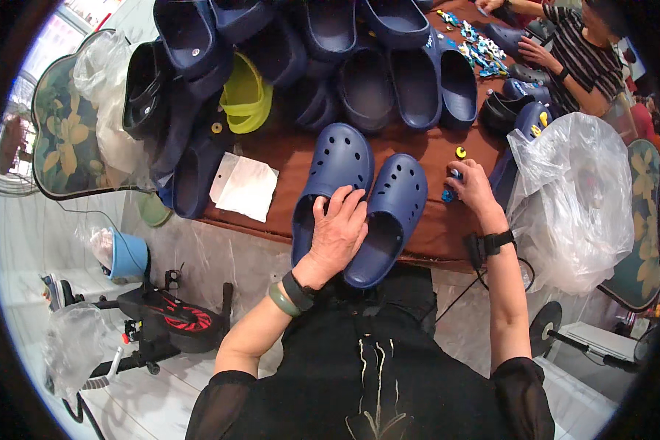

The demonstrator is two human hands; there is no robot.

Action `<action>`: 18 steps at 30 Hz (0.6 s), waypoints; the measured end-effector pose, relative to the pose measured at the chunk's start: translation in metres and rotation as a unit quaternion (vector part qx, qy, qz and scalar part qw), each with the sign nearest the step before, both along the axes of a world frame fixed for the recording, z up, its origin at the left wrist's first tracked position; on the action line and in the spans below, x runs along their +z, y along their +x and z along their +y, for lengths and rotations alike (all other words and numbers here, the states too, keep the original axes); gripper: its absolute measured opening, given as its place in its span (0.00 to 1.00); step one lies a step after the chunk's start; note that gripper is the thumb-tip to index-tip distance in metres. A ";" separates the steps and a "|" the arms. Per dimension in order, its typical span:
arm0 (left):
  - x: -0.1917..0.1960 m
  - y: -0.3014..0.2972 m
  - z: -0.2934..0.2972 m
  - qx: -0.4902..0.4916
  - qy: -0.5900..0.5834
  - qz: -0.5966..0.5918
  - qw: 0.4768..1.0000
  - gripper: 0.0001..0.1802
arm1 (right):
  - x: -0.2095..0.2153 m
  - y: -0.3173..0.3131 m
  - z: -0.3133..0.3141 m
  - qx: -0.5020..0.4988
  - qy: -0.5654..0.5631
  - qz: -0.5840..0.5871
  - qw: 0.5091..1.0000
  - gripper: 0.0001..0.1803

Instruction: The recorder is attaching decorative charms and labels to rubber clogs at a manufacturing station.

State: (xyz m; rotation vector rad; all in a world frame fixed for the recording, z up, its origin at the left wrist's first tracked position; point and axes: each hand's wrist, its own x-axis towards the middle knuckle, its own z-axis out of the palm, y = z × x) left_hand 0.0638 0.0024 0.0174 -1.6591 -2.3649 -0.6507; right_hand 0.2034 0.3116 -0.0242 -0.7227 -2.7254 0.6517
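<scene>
Two navy clogs lie side by side at the table's near edge, toes pointing away from me. My left hand [339,224] lies over the left clog [339,158], its fingers curled on the rim of the foot opening. The right clog [400,187] rests against it, with holes across its toe. To the right, my right hand [474,187] is low over the cloth, fingers pinched at a small blue shoe charm [456,174]. Another blue charm [447,195] is just beside the fingertips. A round yellow charm [460,152] lies beyond that hand.
Many navy clogs [367,88] crowd the far side, with a lime-green clog [246,95] among them. White paper [246,185] lies left on the brown cloth [290,158]. Clear plastic bags [576,198] bulge at right. Loose charms [484,51] lie near another person [587,62].
</scene>
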 end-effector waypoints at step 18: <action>0.001 -0.014 -0.026 -0.049 0.009 -0.020 0.999 0.15 | -0.011 0.023 0.004 -0.012 -0.088 0.046 0.995 0.17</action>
